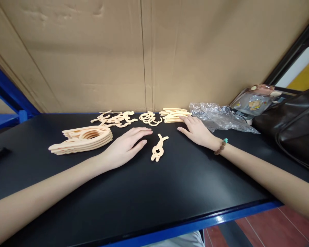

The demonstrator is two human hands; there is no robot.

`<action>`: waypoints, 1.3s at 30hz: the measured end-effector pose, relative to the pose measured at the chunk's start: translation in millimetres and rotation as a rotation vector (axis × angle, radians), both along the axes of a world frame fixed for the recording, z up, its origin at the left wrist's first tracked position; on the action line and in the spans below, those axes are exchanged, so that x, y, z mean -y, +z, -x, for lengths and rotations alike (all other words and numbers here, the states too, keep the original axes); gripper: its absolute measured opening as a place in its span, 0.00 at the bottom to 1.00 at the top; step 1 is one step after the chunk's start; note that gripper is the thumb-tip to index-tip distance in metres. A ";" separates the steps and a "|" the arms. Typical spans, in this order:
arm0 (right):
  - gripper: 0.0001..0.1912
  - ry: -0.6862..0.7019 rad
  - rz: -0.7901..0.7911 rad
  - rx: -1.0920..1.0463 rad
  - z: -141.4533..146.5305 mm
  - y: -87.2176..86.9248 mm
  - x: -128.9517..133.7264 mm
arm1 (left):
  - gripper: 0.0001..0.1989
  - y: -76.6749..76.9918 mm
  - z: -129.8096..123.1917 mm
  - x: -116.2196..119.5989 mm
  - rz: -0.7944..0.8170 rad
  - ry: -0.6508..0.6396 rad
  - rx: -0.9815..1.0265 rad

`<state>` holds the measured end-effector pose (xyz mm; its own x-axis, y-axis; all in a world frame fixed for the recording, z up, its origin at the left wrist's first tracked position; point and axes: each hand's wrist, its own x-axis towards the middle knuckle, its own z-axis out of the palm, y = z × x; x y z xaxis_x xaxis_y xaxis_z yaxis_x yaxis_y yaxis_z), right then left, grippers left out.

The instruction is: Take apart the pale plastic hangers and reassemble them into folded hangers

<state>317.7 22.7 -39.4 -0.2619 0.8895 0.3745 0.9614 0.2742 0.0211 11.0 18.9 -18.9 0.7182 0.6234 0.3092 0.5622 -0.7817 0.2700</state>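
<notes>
My left hand [126, 146] hovers or rests over the table with its fingers stretched out and holds nothing. Just right of its fingertips lies a small cream plastic piece [158, 150] with a round ring and crossed prongs. My right hand [197, 132] has its fingers extended, the tips at the near right end of a pile of slim cream plastic strips [173, 113]. Whether they press on a strip cannot be made out. Left of my left hand sits a neat stack of curved cream hanger-like pieces [82, 141].
Curved hooks [150, 118] and a loose heap of cream parts [115, 119] lie along the back. Crumpled clear plastic [218, 116], a clear pouch [252, 103] and a dark leather bag [290, 123] take up the right side. A cardboard wall [105, 58] stands behind the black table [134, 202].
</notes>
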 end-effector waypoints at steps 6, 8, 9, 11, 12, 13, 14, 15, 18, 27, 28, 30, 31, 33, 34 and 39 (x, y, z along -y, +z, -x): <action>0.22 0.030 -0.086 0.056 5.7 1.5 1.3 | 0.31 -3.1 -19.3 -25.6 -0.061 0.098 -0.167; 0.20 0.058 -0.094 0.057 5.6 2.2 2.0 | 0.30 -2.5 -24.4 -29.1 -0.040 0.071 -0.199; 0.19 0.073 -0.098 0.058 5.7 2.8 2.6 | 0.29 -2.2 -25.6 -29.6 -0.033 0.063 -0.200; 0.18 0.094 -0.099 0.066 7.0 4.5 4.5 | 0.27 -1.8 -25.5 -28.8 -0.033 0.054 -0.175; 0.17 0.101 -0.091 0.072 8.2 5.7 5.8 | 0.25 -1.9 -24.6 -27.8 -0.035 0.049 -0.156; 0.17 0.103 -0.079 0.079 9.8 7.0 7.3 | 0.24 -2.1 -23.3 -26.7 -0.038 0.045 -0.138; 0.17 0.101 -0.064 0.087 11.6 8.5 9.0 | 0.23 -2.5 -22.0 -25.6 -0.042 0.042 -0.121; 0.17 0.092 -0.050 0.097 13.7 10.1 10.9 | 0.22 -2.9 -20.8 -24.6 -0.048 0.041 -0.107; 0.18 0.056 -0.031 0.125 19.7 14.6 16.9 | 0.19 -3.6 -18.5 -22.4 -0.093 0.049 -0.070; 0.20 0.024 0.042 0.149 27.2 20.3 29.1 | 0.16 -6.1 -15.5 -25.9 -0.077 0.078 0.016; 0.20 0.028 0.045 0.146 27.4 20.8 29.4 | 0.15 -6.8 -14.9 -27.1 -0.070 0.082 0.035; 0.19 0.030 0.051 0.141 27.8 21.7 29.5 | 0.15 -7.6 -14.0 -29.2 -0.065 0.075 0.058; 0.19 0.028 0.056 0.141 28.1 22.1 29.5 | 0.15 -7.6 -14.0 -29.8 -0.064 0.066 0.064; 0.19 0.023 0.066 0.143 28.5 22.7 29.5 | 0.15 -6.7 -14.4 -30.4 -0.061 0.043 0.070; 0.19 0.022 0.069 0.143 28.8 22.8 29.6 | 0.14 -6.0 -14.9 -30.4 -0.059 0.031 0.073; 0.18 0.015 0.076 0.131 29.2 22.3 31.7 | 0.14 -3.2 -15.8 -26.9 -0.042 -0.046 0.111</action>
